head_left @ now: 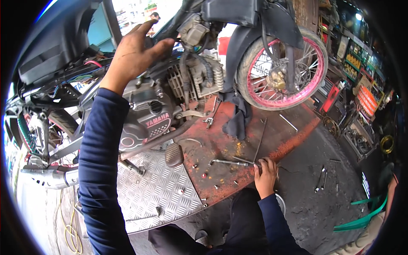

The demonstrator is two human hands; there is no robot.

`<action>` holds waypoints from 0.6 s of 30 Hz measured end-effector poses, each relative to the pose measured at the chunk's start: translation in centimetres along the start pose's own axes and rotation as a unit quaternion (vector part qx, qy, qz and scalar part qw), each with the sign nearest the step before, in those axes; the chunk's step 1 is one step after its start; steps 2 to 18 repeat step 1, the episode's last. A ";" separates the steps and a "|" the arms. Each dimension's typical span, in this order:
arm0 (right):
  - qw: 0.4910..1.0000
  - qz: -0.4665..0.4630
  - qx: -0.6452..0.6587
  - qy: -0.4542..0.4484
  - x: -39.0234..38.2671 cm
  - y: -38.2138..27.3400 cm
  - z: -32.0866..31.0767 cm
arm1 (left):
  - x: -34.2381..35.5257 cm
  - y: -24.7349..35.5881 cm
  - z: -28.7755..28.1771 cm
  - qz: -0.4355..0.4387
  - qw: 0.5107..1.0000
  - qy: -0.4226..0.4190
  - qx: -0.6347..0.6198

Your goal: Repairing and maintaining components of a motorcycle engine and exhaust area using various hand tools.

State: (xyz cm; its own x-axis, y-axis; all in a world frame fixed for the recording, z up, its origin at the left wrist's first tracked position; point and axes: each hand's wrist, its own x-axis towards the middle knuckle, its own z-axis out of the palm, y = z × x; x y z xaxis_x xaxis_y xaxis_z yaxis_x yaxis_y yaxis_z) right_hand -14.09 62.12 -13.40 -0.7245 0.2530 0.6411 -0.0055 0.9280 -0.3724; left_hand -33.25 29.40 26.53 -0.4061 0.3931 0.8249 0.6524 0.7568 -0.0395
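My left hand (132,53) is raised beside the upper frame of a motorcycle, above its engine (148,112). Its thumb and fingers are spread and hold nothing. Over the edge of the red metal platform (293,142), my right hand (266,176) is closed on a tool with a thin metal shaft (242,160); the hand hides most of its grip. Left of it lies a socket wrench (227,162). A long thin rod (260,140) reaches almost to my right fingers. A dark cloth (236,118) lies under the front wheel (282,70) with its pink rim.
A silver tread plate (153,182) adjoins the platform, with small loose parts on it. Wrenches (321,178) lie on the dark floor to the right. A green plastic chair (361,219) and part of another person are at lower right. Crowded shelves (352,63) stand behind.
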 end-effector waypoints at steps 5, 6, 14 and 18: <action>0.999 0.000 0.023 0.032 -0.1 -0.7 -0.9 | 0.4 0.9 0.7 -0.037 0.999 -0.002 0.028; 0.999 0.000 0.023 0.032 -0.1 -0.7 -0.9 | 0.4 0.9 0.7 -0.037 0.999 -0.002 0.028; 0.999 0.000 0.023 0.032 -0.1 -0.7 -0.9 | 0.4 0.9 0.7 -0.037 0.999 -0.002 0.028; 0.999 0.000 0.023 0.032 -0.1 -0.7 -0.9 | 0.4 0.9 0.7 -0.037 0.999 -0.002 0.028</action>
